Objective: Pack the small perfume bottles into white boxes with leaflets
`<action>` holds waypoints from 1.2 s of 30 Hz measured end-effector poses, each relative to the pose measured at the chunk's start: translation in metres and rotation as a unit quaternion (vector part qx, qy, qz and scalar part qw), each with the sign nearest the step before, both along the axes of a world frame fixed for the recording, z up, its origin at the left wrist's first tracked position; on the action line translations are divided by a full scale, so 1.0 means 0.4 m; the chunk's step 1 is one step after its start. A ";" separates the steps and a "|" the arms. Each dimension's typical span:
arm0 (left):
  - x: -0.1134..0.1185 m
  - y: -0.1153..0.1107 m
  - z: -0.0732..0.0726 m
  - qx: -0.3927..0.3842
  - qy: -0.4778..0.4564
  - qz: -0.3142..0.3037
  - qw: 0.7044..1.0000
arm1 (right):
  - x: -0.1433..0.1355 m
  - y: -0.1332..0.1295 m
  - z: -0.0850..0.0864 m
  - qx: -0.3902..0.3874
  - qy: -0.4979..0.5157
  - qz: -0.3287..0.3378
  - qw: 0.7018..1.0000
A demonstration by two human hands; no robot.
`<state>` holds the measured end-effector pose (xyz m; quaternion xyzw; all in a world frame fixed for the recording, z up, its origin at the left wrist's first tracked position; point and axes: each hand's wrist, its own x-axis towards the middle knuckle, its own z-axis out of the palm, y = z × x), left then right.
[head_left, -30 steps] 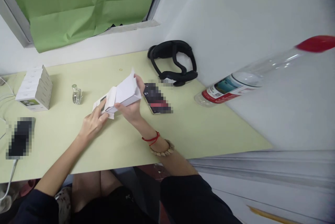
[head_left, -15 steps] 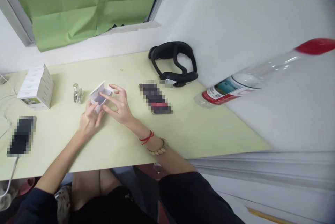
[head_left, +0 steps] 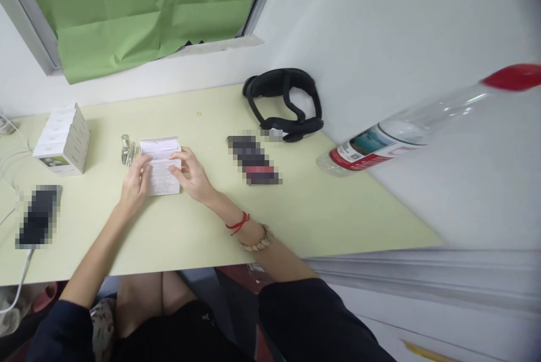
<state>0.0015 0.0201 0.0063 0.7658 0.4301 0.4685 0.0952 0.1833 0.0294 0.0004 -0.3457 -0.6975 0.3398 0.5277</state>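
Observation:
A small white cardboard box (head_left: pixel 164 182) with lines of fine print on the side facing me is between my hands, with its far end opened out. My left hand (head_left: pixel 133 184) grips its left edge, thumb on the printed face. On the opposite edge, my right hand (head_left: pixel 194 179) has its fingers curled round, with the thumb or a fingertip over the print. Whether anything lies inside the box cannot be made out. Just beyond my left hand stands a small shiny item with a greenish cap (head_left: pixel 127 152), apart from the box.
At the left are a row of white boxes (head_left: pixel 62 139) and a blurred-out phone (head_left: pixel 39 216) on a white cable. To the right lie another pixelated phone (head_left: pixel 253 160) and a black headset (head_left: pixel 291 125). A red-capped plastic bottle (head_left: pixel 372 148) stands near the wall.
The box has turned so its printed side faces me, where its open inside showed before. My right fingers have moved from its opening to its right edge.

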 end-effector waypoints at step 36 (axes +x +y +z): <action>-0.037 0.027 -0.012 0.112 -0.059 0.099 0.987 | 0.019 0.016 0.013 0.110 -0.096 -0.120 0.982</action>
